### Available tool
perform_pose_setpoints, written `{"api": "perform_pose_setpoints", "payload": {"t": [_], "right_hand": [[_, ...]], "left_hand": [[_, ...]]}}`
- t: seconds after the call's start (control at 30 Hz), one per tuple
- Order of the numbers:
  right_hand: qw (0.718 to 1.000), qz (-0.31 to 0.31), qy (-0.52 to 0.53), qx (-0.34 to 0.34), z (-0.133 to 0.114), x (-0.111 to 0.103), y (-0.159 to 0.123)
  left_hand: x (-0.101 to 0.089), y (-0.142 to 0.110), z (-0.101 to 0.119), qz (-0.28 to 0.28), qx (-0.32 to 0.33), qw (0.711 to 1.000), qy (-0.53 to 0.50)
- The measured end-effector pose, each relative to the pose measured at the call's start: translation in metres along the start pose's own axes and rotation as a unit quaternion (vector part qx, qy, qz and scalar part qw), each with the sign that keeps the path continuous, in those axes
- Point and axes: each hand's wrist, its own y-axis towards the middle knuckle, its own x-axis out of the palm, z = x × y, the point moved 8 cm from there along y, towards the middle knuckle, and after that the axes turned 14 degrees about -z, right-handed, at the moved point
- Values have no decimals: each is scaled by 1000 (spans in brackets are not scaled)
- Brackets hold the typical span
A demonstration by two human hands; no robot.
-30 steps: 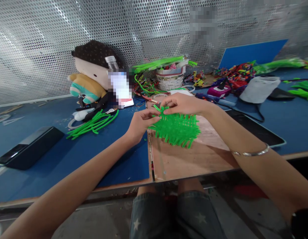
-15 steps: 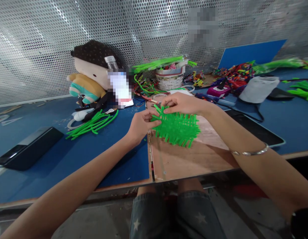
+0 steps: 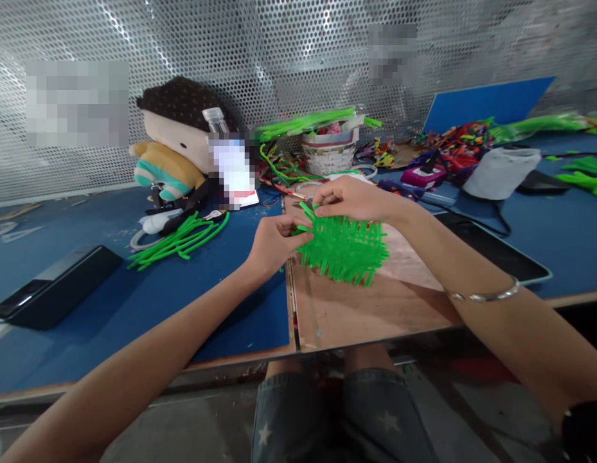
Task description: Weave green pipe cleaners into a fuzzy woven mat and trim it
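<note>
Pinching at the upper-left corner of the green mat point(image 3: 349, 247), both hands work close together. Left hand point(image 3: 277, 243): thumb and forefinger nearly meeting on a strand end at the mat's left edge. Right hand point(image 3: 352, 198): fingers curled, thumb against fingertips at the top edge; exact strand gripped cannot be told, fingertips partly hidden. Mat: crisscrossed strands, loose ends projecting all round, located over the bare wooden section point(image 3: 360, 318) of the bench point(image 3: 231, 315); whether it rests flat or is slightly raised, unclear.

Left on blue surface: loose bundle of green stems point(image 3: 175, 245), with a dark box point(image 3: 57, 286) farther left. Behind the hands: white basket point(image 3: 328, 159), green stems lying across its top. Plush toy point(image 3: 175, 145) leans against the perforated metal panel point(image 3: 288, 58).
</note>
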Motion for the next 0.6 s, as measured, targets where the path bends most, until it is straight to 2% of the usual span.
{"api": "perform_pose_setpoints", "payload": {"t": [0.1, 0.27, 0.37, 0.6], "right_hand": [[1000, 21, 8, -3, 0, -3, -1], [999, 24, 23, -26, -6, -2, 0], [999, 18, 17, -21, -7, -2, 0], [999, 17, 28, -8, -6, -5, -5]], "left_hand": [[-1, 0, 1, 5, 4, 1000, -2], [7, 0, -12, -21, -66, 996, -56], [11, 0, -13, -36, -72, 994, -73], [9, -1, -15, -22, -89, 993, -80]]}}
